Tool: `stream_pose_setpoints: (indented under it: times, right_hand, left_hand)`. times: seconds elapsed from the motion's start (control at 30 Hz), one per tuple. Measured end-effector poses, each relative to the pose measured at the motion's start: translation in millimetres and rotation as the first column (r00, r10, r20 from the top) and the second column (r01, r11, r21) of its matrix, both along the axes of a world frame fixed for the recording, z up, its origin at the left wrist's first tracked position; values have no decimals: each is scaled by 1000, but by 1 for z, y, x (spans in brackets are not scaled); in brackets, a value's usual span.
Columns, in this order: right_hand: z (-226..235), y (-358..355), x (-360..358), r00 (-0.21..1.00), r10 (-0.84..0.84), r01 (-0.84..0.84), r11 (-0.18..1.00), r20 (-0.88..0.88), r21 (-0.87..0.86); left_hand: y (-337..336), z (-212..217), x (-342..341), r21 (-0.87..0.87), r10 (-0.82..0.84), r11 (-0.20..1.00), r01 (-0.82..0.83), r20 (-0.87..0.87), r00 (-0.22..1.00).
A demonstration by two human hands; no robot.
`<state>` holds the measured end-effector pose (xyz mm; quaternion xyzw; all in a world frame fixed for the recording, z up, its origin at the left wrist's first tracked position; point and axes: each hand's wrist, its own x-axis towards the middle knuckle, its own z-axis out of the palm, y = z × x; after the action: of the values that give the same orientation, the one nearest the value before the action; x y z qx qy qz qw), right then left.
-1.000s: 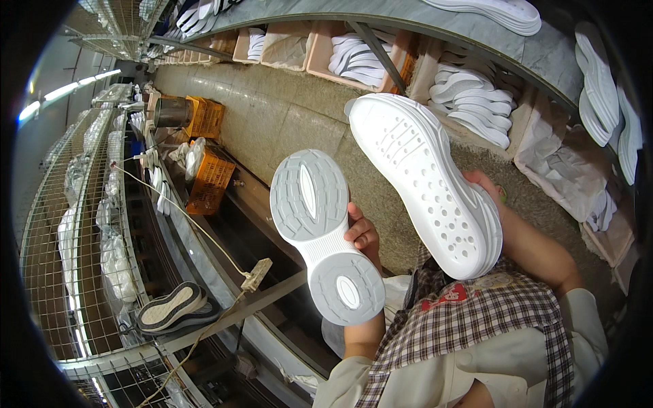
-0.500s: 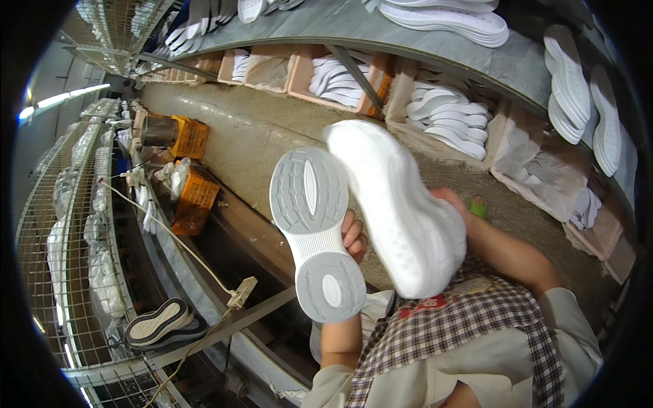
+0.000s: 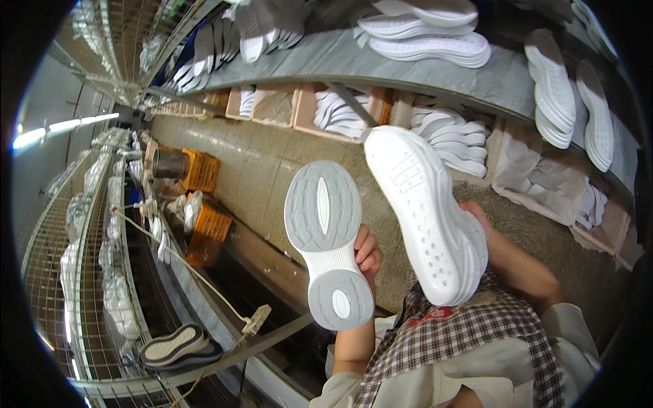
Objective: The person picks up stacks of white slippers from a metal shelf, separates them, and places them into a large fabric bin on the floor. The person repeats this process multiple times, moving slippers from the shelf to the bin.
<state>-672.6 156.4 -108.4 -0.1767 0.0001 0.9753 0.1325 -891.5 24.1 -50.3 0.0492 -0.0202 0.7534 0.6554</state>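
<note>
In my left hand [image 3: 368,253] is a shoe sole [image 3: 331,260], its grey tread pads and white waist facing up toward me. The fingertips curl round its right edge at the waist; the rest of the hand is behind it. My right hand [image 3: 474,212] grips a white shoe sole [image 3: 425,211] by its right side, mostly hidden behind it. That one shows its perforated inner face and thick wavy sidewall. The two soles are held up side by side, apart from each other, above the lap of a checked apron [image 3: 476,326].
A grey bench [image 3: 306,68] curves across the far side with white soles [image 3: 432,47] on it. Bins of soles [image 3: 449,139] stand beneath. At left are a wire rack [image 3: 61,292], orange crates [image 3: 207,234], a cord with a socket block [image 3: 256,319] and dark-edged soles [image 3: 178,345].
Both soles have shifted slightly right in view. The right-hand sole has turned so its perforated inner face shows more plainly. The whole background has slid down on the left side.
</note>
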Motion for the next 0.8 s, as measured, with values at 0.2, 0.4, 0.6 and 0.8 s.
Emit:
stream_pose_setpoints:
  times: [0.2, 0.4, 0.6, 0.8]
  right_hand:
    - [-25, 18, 0, 997, -37, 55, 953, -65, 298]
    - [-43, 31, 44, 1000, 0, 13, 887, -29, 462]
    - [-77, 21, 90, 992, -53, -14, 856, 116, 517]
    - [-143, 5, 157, 990, -132, 101, 923, 59, 372]
  left_hand:
    - [42, 27, 44, -532, -225, 765, -363, -749, 624]
    - [83, 26, 56, -461, -418, 879, -121, -868, 267]
    - [145, 32, 102, -574, -386, 819, -21, -523, -759]
    - [221, 81, 221, 395, 565, 825, 405, -536, -627]
